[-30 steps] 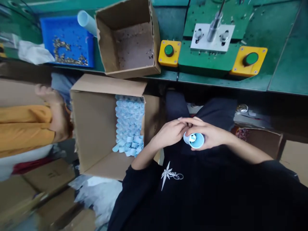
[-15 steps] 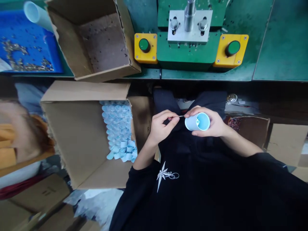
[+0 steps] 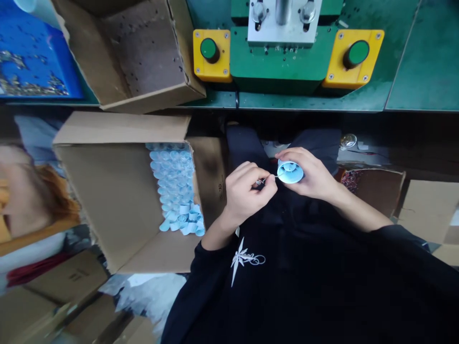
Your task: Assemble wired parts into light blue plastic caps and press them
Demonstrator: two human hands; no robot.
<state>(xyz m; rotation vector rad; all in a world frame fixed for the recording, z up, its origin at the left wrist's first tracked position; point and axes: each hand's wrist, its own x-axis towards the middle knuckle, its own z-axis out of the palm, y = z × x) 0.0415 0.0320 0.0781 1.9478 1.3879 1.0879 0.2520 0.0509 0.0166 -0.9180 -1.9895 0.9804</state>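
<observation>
My right hand (image 3: 312, 176) is wrapped round a light blue plastic cup (image 3: 291, 177), its open mouth tilted toward me. A round raised part shows inside, near its bottom. My left hand (image 3: 249, 188) pinches a thin metal tool (image 3: 263, 181); most of it is hidden by the fingers, so its exact kind is unclear. The tool's thin tip lies at the left side of the cup's mouth, and I cannot tell whether it touches the wall. Both hands are above my lap, close together.
A cardboard box (image 3: 107, 200) on the left holds several rows of light blue cups (image 3: 174, 181). On the green bench (image 3: 423, 71) are a press with a metal plate (image 3: 283, 36), two yellow button boxes (image 3: 211, 67), another carton (image 3: 143, 102) and a blue tray (image 3: 62, 62) of small metal parts.
The cup has turned in my right hand, its mouth now facing more toward me. My left hand has brought the tool's tip to the cup's mouth. The whole view has shifted slightly.
</observation>
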